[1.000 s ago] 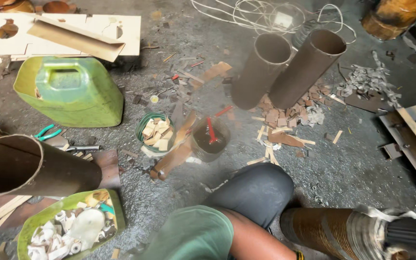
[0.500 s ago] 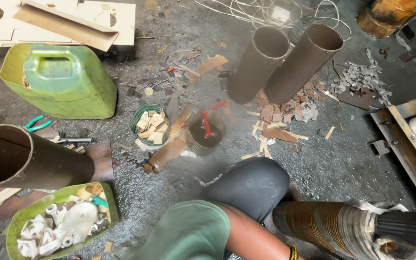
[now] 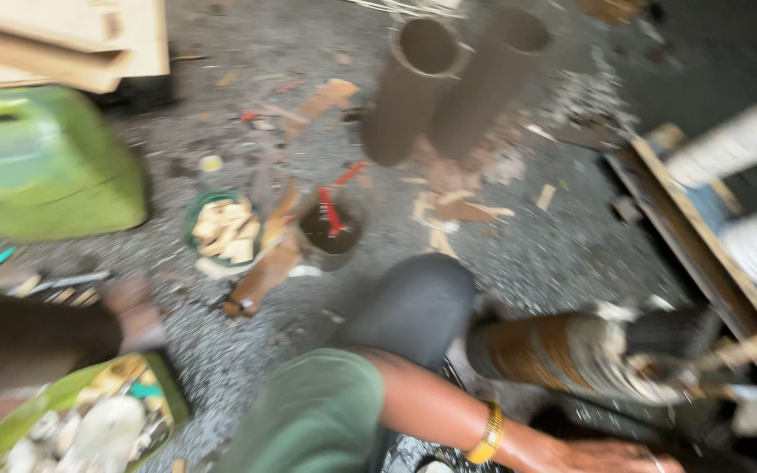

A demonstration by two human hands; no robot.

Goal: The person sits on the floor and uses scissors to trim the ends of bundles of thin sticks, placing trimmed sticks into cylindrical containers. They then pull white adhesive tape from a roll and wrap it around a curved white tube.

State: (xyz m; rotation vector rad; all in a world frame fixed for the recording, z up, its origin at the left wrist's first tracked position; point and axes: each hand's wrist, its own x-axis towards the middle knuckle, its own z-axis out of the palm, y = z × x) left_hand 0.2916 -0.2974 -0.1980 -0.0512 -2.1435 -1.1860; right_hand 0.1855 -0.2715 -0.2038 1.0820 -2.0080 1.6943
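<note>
Brown, fibre-wrapped cylinder (image 3: 562, 350), long axis left-right at lower right, just above right hand (image 3: 606, 455); grip indiscernible; left hand unseen.

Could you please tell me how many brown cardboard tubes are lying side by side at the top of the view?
2: the left tube and the right tube lie touching, open ends up-frame. A darker cylinder at the left edge may be another; blur hides it.

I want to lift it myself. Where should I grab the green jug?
Probably by the handle moulded into the top of the green jug, coming from above. It lies on the floor with that opening facing up, and its wide, smooth sides give hands little to hold.
</note>
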